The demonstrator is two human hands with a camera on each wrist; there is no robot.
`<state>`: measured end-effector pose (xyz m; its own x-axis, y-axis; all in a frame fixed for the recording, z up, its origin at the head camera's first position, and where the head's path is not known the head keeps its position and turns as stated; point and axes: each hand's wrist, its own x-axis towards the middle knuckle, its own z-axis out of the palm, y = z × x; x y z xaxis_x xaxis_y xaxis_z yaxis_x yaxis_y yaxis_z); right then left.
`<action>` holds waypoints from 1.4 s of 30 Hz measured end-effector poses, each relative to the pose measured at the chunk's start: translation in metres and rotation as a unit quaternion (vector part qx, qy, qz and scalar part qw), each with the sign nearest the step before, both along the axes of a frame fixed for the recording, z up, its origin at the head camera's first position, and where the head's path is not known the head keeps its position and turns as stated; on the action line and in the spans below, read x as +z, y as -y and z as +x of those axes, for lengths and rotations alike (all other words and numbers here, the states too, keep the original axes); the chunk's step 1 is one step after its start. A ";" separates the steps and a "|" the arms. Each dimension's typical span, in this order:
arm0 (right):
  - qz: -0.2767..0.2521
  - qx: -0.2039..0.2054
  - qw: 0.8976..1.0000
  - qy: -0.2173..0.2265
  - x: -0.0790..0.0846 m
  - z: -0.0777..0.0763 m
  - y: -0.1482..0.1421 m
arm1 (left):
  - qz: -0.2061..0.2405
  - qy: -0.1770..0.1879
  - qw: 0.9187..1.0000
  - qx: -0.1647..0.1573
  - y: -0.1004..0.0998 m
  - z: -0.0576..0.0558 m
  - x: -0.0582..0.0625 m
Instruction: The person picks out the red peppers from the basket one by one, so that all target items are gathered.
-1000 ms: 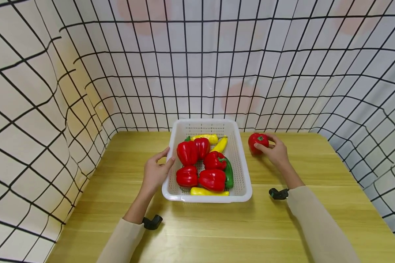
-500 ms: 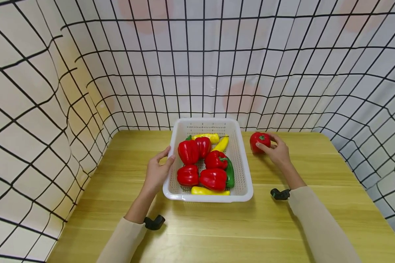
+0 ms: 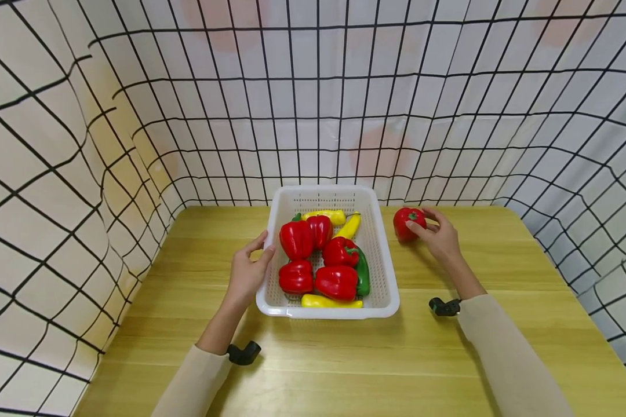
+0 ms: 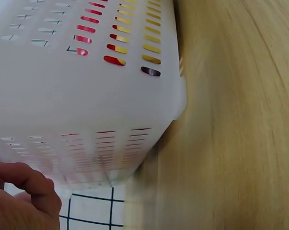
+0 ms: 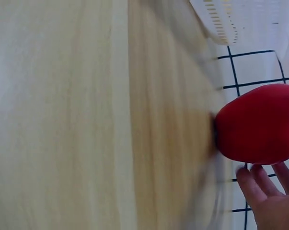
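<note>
My left hand (image 3: 247, 272) grips the left rim of a white plastic basket (image 3: 388, 278), thumb at the edge and fingers along the outer wall. Inside lie several red bell peppers (image 3: 296, 240), long yellow peppers (image 3: 320, 301) and a green pepper (image 3: 363, 272). Right of the basket, another red bell pepper (image 3: 404, 229) stands on the table, stem up. My right hand (image 3: 440, 240) is beside it, thumb overlapping its front and fingers spread at its right side. In the right wrist view, relaxed fingers (image 5: 249, 187) show right at the pepper's side (image 5: 259, 124).
The basket stands on a wooden table (image 3: 313, 359). Black wire mesh (image 3: 318, 121) backed with white sheeting rises behind the table and along both sides. A black wrist camera (image 3: 244, 353) sits at the left wrist and another camera (image 3: 443, 307) at the right.
My right fingers have loosened from the red bell pepper, and their tips now show beside it. The thumb has shifted slightly upward. My left hand stays on the basket.
</note>
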<state>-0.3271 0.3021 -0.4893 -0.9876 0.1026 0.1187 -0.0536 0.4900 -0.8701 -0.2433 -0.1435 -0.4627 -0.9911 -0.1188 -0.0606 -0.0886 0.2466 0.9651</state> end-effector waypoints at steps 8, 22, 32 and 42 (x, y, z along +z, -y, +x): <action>0.001 -0.009 0.999 -0.046 0.016 0.002 0.004 | 0.003 0.002 1.000 0.017 0.000 -0.001 0.002; 0.007 0.072 0.993 -0.091 0.056 0.016 0.050 | 0.019 0.016 1.000 0.015 0.003 -0.002 0.000; 0.021 0.162 0.984 -0.072 0.062 0.022 0.095 | 0.036 0.007 0.999 -0.014 0.007 -0.003 0.000; 0.024 0.218 0.976 -0.019 0.067 0.027 0.130 | 0.058 -0.004 0.998 -0.032 0.006 -0.001 0.005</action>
<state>-0.3001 0.1719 -0.4227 -0.9310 -0.3321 0.1513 -0.2984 0.4541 -0.8395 -0.2446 -0.1490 -0.4582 -0.9969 -0.0479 -0.0618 -0.0679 0.1390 0.9880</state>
